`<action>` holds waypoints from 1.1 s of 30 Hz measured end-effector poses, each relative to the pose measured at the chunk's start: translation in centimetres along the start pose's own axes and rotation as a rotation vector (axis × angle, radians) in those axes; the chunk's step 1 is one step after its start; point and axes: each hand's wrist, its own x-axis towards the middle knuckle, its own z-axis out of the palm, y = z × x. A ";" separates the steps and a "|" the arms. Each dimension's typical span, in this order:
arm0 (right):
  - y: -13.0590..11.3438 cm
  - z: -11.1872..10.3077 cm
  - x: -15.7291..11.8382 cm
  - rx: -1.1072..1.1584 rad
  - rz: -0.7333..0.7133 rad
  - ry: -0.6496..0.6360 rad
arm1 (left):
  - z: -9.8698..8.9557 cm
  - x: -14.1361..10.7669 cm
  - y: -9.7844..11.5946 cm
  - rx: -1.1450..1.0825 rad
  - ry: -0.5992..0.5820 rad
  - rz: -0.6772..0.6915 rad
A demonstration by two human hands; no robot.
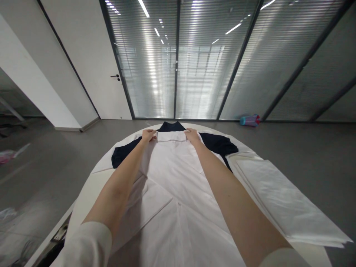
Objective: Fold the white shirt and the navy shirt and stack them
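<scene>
White cloth (180, 170) spread lengthwise across a pale, rounded table (94, 190), directly in front of the body. Folded at the far edge into a narrow band. Pinched at the left end of that band by the left hand (149, 135), and at the right end by the right hand (192, 136). Too small to tell the exact placing of each fingertip. Laid over a dark navy garment (219, 144), with collar showing just beyond the band and sleeves out to either side. Creased diagonally through the middle, partly shaded along the left. To the right, near the right forearm, folded white sheets (292, 204), overhanging the table edge.
</scene>
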 end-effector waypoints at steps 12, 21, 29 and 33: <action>0.0 0.2 0.1 -0.046 -0.082 -0.090 | 1.6 0.2 0.0 -0.031 -0.084 0.077; 0.0 -0.9 -0.3 -0.133 -0.189 -0.179 | 0.8 -0.9 0.0 -0.061 -0.151 0.156; -0.1 -0.8 -0.6 -0.229 -0.211 -0.186 | 0.4 -1.5 0.1 0.034 -0.182 0.210; -0.2 -1.2 -0.8 -0.286 -0.247 -0.230 | 0.1 -1.4 0.0 0.122 -0.214 0.241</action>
